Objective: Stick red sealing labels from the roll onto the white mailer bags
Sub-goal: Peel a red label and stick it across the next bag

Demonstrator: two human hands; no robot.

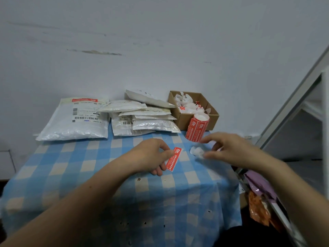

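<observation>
Nearest me, my left hand [151,155] pinches one peeled red label [174,159] between thumb and forefinger, forearm stretched over the checked cloth [124,202]. My right hand [229,148], fingers loosely curled, nips a scrap of white backing paper [196,152]. I judge the step as label freed, not yet applied. Behind stands the label roll [196,128], then the cardboard box [195,108] of scraps. Farthest lie the stacked mailer bags [144,114]; the large bag [76,120] already bears a label. Next: carry the label to an unsealed flap.
</observation>
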